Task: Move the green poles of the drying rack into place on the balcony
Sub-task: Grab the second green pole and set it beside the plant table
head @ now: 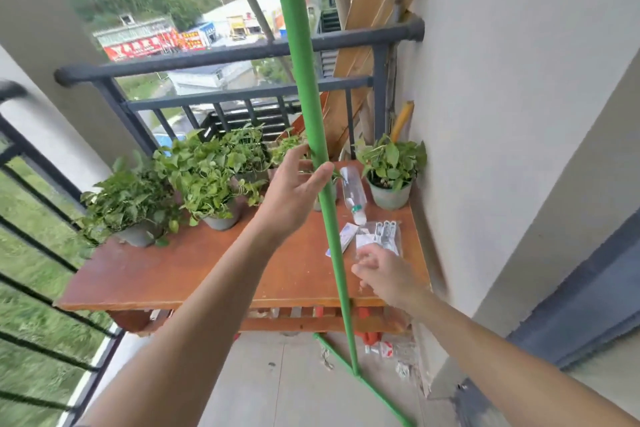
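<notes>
A tall green pole stands nearly upright in front of the wooden table, joined at the floor to a green base bar that runs toward the lower right. My left hand is beside the pole at mid height, fingers spread, with fingertips touching its left side but not wrapped around it. My right hand hovers lower, just right of the pole, blurred, fingers apart and holding nothing.
A wooden table carries several potted plants, a clear bottle and small packets. The dark railing runs behind and along the left. Wooden planks lean in the far corner by the wall. Litter lies under the table.
</notes>
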The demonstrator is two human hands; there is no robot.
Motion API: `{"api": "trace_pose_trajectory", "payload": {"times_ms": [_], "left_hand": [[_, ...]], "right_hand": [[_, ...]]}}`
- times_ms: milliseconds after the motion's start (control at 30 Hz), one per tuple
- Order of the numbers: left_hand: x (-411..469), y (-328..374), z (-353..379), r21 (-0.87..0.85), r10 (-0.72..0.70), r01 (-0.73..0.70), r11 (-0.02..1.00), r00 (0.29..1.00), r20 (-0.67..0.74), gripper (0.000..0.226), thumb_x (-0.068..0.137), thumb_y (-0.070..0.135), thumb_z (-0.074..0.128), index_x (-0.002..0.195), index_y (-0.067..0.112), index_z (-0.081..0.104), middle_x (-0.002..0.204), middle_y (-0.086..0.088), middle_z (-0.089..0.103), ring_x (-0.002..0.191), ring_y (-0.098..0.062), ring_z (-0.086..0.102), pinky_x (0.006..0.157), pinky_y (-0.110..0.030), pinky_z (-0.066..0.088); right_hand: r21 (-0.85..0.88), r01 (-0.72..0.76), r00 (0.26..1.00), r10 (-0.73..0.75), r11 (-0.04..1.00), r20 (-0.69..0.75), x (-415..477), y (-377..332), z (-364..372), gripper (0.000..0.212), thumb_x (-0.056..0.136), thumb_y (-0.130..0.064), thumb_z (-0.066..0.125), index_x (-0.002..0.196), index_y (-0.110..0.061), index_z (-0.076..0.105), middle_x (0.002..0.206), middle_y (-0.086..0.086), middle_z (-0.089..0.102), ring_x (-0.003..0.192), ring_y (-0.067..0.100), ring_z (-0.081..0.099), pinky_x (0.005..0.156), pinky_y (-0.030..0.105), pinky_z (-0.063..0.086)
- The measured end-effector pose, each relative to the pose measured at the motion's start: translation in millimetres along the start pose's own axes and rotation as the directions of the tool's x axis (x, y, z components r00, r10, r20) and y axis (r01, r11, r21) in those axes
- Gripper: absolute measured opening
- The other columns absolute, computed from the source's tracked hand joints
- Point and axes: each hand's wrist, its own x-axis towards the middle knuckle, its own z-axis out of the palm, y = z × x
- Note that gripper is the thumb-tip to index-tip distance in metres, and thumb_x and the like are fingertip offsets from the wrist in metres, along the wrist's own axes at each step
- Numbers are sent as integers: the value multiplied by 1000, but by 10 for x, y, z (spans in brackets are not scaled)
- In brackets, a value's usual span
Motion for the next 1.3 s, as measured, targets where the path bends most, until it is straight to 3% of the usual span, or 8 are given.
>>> {"api": "trace_pose_trajectory", "payload": {"times_ms": [133, 300, 467, 600, 833, 967, 1100, 1300], "left_hand": [[326, 48, -27, -27, 51, -50, 998, 998, 38, 34, 94, 33, 47, 119, 10, 49, 98, -4, 62, 88, -15, 63, 77, -30, 54], [365, -99, -269, -60, 112, -110, 992, 993, 36, 32, 96, 28, 46, 105, -3, 50, 84, -7, 59, 78, -16, 59, 77, -38, 55], [277, -336, -754, -64, 125, -129, 990, 990, -60, 23, 95, 33, 46, 97, 10, 52, 91, -24, 63, 84, -38, 63, 77, -56, 53], [181, -456, -1263, -11, 125, -129, 992, 973, -195, 16, 94, 32, 46, 89, 18, 51, 83, -19, 61, 77, -35, 61, 76, -58, 51], [49, -689, -2185, 16, 42, -39, 999, 902, -430, 23, 95, 28, 45, 96, 5, 51, 90, -28, 64, 85, -38, 65, 77, -49, 55], [-91, -926, -2577, 9, -30, 39, 999, 865, -500, 33, 94, 29, 45, 100, -4, 50, 83, -15, 63, 80, -29, 65, 74, -49, 57], [-163, -1111, -2962, -7, -94, 111, 994, 803, -588, 20, 95, 27, 45, 97, 10, 53, 83, -7, 64, 88, -33, 66, 80, -48, 57], [-144, -1404, -3478, -1, -162, 226, 974, 695, -700, 9, 95, 25, 46, 93, 21, 53, 95, -19, 68, 92, -29, 67, 84, -41, 57]], "right_hand": [[-111, 38, 999, -34, 993, 38, 369, -182, 211, 39, 91, -34, 55, 129, -29, 44, 108, -1, 66, 88, 19, 66, 73, 33, 53], [-205, 92, 995, -96, 974, -11, 619, -300, 494, 20, 93, -40, 50, 102, -22, 53, 80, 7, 70, 71, 23, 70, 68, 40, 57], [-197, 179, 982, -164, 964, 88, 756, -553, 929, 22, 91, -44, 52, 100, -24, 53, 85, 6, 71, 74, 22, 71, 73, 46, 58], [-173, 283, 952, -253, 943, 173, 892, -960, 1388, 22, 91, -43, 51, 97, -22, 54, 82, 8, 69, 73, 24, 70, 72, 47, 57], [-180, 430, 869, -352, 885, 349, 1111, -1704, 2132, 20, 94, -36, 52, 104, -19, 55, 82, 8, 72, 73, 22, 71, 69, 43, 59], [-163, 479, 815, -368, 863, 448, 1220, -1966, 2622, 21, 93, -38, 53, 103, -19, 55, 86, 7, 71, 74, 22, 71, 71, 45, 60], [-141, 527, 750, -380, 838, 541, 1342, -2261, 3071, 17, 93, -36, 55, 96, -19, 54, 85, 7, 70, 76, 24, 70, 74, 45, 59], [-77, 597, 608, -388, 798, 693, 1679, -2639, 3611, 11, 91, -31, 58, 87, -25, 49, 79, 7, 71, 71, 24, 71, 70, 45, 60]]}}
